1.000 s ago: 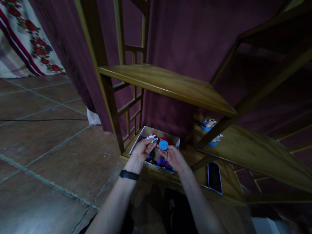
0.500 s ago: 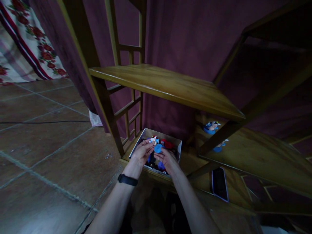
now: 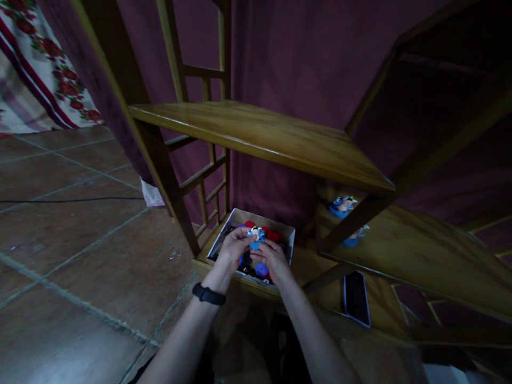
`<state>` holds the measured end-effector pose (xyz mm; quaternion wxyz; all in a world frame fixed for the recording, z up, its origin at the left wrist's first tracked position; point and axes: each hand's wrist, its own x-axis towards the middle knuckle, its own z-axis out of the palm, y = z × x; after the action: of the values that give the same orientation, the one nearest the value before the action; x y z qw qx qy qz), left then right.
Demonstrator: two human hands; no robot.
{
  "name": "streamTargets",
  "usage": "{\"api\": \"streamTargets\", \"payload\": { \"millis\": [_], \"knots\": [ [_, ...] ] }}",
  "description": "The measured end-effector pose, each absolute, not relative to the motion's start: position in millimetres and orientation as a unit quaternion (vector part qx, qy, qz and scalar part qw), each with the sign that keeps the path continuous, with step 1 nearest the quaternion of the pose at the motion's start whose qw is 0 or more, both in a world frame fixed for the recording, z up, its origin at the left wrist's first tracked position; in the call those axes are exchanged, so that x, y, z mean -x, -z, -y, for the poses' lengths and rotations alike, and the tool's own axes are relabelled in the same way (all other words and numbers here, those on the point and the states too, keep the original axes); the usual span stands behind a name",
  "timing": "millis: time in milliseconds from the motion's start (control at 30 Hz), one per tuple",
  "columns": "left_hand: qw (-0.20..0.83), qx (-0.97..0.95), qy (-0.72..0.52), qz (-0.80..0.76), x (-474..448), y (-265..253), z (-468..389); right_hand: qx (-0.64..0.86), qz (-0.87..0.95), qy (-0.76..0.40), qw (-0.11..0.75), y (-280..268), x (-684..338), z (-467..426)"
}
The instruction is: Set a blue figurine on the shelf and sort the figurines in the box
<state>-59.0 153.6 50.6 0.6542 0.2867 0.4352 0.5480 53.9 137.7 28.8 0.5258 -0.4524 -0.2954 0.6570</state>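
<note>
— Blue disc base (image 3: 255, 246), small and round, sits between both hands at lower centre of the frame, with a little figure (image 3: 255, 232) on top of it.

— Who grips what?

— The left hand (image 3: 233, 246) pinches the figure from the left, and the right hand (image 3: 271, 257) closes on the disc from the right (fingers curled, so the contact itself is hard to see). Both hover over an open cardboard box (image 3: 290, 238) of red and blue pieces.

— And around that?

— The box rests on the low level of a wooden shelf (image 3: 260, 133). Two more blue-based figures (image 3: 341, 205) stand right of centre, and a phone (image 3: 355, 298) lies flat at lower right.
</note>
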Motion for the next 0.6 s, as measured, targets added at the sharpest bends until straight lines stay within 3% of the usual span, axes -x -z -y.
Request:
{"api": "streamTargets", "payload": {
  "millis": [267, 600],
  "knots": [
    [0.588, -0.362, -0.558, -0.460, 58.6, -42.8, -159.4, 0.470, 0.389, -0.629, 0.482, -31.4, -55.7, -140.6],
    [0.589, -0.393, -0.518, -0.481, 61.0, -47.2, -155.4, 0.455, 0.384, -0.641, 0.485, -31.0, -66.8, -142.7]
  ]
}}
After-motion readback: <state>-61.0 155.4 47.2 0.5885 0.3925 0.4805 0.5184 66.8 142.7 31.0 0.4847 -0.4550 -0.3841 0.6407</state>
